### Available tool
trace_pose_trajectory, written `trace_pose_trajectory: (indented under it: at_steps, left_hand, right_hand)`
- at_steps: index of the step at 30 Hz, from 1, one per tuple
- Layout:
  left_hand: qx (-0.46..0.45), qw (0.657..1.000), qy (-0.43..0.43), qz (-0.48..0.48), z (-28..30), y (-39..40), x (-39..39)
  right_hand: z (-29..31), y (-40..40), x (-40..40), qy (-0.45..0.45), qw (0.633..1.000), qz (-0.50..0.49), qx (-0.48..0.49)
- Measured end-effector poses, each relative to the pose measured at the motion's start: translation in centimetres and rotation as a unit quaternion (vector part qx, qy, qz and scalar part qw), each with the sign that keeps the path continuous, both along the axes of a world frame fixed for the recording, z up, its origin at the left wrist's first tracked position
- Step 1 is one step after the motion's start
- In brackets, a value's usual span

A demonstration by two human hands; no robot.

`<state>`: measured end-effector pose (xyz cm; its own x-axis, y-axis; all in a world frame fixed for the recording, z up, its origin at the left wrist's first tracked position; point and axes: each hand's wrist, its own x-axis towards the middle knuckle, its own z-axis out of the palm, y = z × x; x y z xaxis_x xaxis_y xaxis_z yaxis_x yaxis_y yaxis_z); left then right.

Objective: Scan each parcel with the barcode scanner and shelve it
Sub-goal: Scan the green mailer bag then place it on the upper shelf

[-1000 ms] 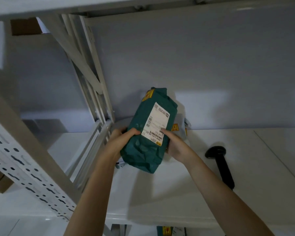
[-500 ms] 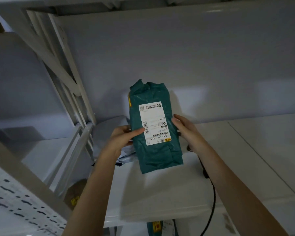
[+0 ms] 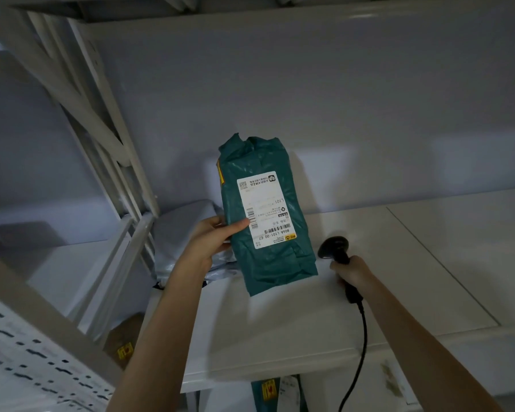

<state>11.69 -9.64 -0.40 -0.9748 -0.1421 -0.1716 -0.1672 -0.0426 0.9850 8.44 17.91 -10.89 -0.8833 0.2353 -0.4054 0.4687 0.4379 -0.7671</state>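
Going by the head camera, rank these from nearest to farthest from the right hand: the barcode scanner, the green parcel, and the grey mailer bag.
1. barcode scanner: gripped in the right hand.
2. green parcel: just left of that hand, held by the left hand.
3. grey mailer bag: farthest left, behind the parcel.

A white shelf [image 3: 309, 331] runs along the wall inside a pale metal rack. A grey bag [image 3: 185, 230] lies at its left end, against the rack's post. A green parcel [image 3: 268, 215] stands upright just beside it, lower edge on the shelf.
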Motion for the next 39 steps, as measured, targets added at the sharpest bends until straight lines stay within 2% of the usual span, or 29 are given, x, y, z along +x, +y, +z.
trace_pose_trajectory:
  at_steps: [3,5,7,12,17,22,39]
  left_hand:
    - [0.002,1.000,0.008,0.005,0.0,-0.1,-0.2]
    - [0.004,1.000,0.009,0.015,-0.1,-0.3,-0.5]
    - [0.006,1.000,0.005,0.027,-0.2,-0.5,-1.0]
    - [0.016,0.999,0.007,0.043,-0.3,-0.5,-2.6]
    - [0.028,0.997,0.021,0.063,0.1,0.0,-3.8]
    - [0.026,0.997,0.029,0.071,0.2,0.3,-4.2]
    - [0.031,0.997,0.014,0.073,-0.2,0.0,-4.6]
  right_hand:
    - [1.2,0.2,0.4,-0.027,0.989,-0.050,-0.137]
    - [2.1,0.3,0.8,0.001,0.978,-0.050,-0.202]
    - [3.6,0.1,1.5,0.043,0.974,-0.038,-0.220]
    - [9.0,-1.4,4.1,0.162,0.964,0.029,-0.210]
    - [11.7,-4.1,7.1,0.234,0.960,0.086,-0.131]
    - [12.0,-5.5,8.5,0.240,0.962,0.099,-0.087]
    - [11.8,-6.2,9.1,0.204,0.967,0.120,-0.095]
